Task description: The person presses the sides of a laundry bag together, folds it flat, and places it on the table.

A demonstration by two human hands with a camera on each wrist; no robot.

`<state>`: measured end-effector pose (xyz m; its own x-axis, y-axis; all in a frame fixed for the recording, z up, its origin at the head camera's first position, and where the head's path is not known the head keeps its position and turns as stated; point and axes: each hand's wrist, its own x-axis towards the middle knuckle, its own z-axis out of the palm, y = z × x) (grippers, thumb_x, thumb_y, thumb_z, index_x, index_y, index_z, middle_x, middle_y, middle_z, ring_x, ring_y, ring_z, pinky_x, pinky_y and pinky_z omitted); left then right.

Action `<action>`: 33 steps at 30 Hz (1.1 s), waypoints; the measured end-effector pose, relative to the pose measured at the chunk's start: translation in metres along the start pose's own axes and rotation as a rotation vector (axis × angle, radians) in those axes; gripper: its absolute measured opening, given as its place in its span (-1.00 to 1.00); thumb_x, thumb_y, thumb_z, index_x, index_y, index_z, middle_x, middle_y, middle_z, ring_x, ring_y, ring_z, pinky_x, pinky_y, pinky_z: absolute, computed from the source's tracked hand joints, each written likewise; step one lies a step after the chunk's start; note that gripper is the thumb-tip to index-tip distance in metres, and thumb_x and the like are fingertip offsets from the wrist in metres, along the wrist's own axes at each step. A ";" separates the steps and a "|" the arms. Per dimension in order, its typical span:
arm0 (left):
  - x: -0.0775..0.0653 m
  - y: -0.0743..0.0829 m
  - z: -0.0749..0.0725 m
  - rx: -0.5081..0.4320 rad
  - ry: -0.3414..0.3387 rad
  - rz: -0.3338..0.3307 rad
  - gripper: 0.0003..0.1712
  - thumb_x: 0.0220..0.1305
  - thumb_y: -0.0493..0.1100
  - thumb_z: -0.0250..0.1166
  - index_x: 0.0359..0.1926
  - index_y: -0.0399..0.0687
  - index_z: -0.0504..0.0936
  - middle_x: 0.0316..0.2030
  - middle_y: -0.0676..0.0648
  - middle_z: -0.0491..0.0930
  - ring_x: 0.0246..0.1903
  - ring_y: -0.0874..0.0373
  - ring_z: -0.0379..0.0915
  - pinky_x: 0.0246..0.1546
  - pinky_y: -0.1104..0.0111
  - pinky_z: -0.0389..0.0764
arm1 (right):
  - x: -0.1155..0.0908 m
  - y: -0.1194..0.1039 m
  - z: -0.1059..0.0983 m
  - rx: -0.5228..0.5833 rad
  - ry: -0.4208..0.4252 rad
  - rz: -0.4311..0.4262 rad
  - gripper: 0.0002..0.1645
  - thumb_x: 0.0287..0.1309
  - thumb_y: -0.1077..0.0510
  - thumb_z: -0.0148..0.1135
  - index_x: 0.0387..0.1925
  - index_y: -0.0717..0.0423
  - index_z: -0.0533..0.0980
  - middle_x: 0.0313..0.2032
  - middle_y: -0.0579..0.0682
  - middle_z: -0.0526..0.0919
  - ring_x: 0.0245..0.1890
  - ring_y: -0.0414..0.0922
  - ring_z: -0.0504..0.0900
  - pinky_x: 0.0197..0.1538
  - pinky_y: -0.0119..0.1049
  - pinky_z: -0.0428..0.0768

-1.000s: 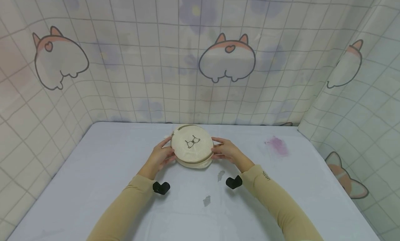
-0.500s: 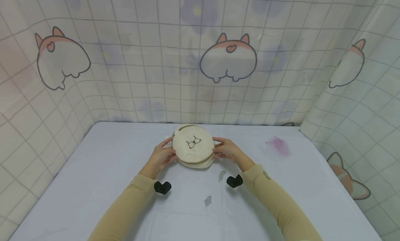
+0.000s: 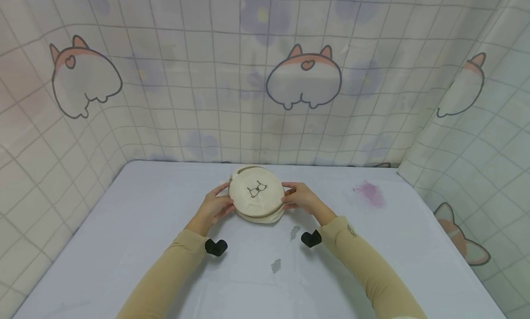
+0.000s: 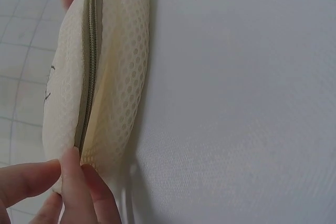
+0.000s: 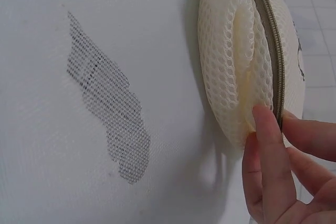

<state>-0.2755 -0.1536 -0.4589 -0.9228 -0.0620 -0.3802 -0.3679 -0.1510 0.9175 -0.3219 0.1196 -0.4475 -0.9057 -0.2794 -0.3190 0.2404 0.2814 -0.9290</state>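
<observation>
A round cream mesh laundry bag lies near the far edge of the table, a line drawing on its flat top. Its brown zipper runs shut along the side, above the coarser mesh wall, which sags in a fold. My left hand pinches the bag's left rim, thumb on one side and fingertips by the zipper. On the opposite rim my right hand does the same, its fingers against the mesh just under the zipper. Something pale yellow shows through the mesh wall.
The white table has dark worn patches in front of the bag and a pink stain at the right. A tiled-print curtain rises behind the table and along both sides. Black wrist cameras sit inside both sleeves.
The head view has shifted very slightly. Both hands keep their places on the bag's rim, and the bag stays where it was.
</observation>
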 end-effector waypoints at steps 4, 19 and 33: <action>0.000 0.001 0.000 0.008 -0.007 0.004 -0.17 0.37 -0.54 0.11 0.59 0.00 0.21 0.16 -0.30 0.43 -0.32 0.21 0.52 -0.21 0.44 0.69 | 0.001 -0.001 0.000 -0.017 -0.002 0.005 -0.22 0.30 0.51 0.23 0.51 0.31 0.24 -0.14 0.09 0.44 -0.39 -0.17 0.59 -0.16 -0.29 0.74; 0.001 0.007 0.000 0.069 -0.005 0.012 -0.16 0.37 -0.56 0.12 0.59 -0.03 0.20 0.25 -0.34 0.41 -0.40 0.25 0.53 -0.25 0.47 0.70 | 0.000 -0.004 0.002 -0.060 0.009 0.009 -0.27 0.28 0.52 0.23 0.46 0.34 0.30 -0.17 0.09 0.43 -0.42 -0.17 0.60 -0.24 -0.35 0.73; 0.005 0.008 0.001 0.127 -0.010 0.011 -0.18 0.39 -0.54 0.12 0.59 -0.06 0.20 0.22 -0.31 0.41 -0.35 0.21 0.54 -0.22 0.43 0.70 | 0.000 -0.005 0.000 -0.132 -0.004 0.005 -0.25 0.32 0.45 0.25 0.49 0.33 0.26 -0.11 0.11 0.47 -0.39 -0.19 0.62 -0.14 -0.28 0.74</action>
<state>-0.2831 -0.1545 -0.4531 -0.9276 -0.0526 -0.3697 -0.3689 -0.0244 0.9291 -0.3235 0.1179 -0.4428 -0.9028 -0.2816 -0.3249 0.1968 0.4012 -0.8946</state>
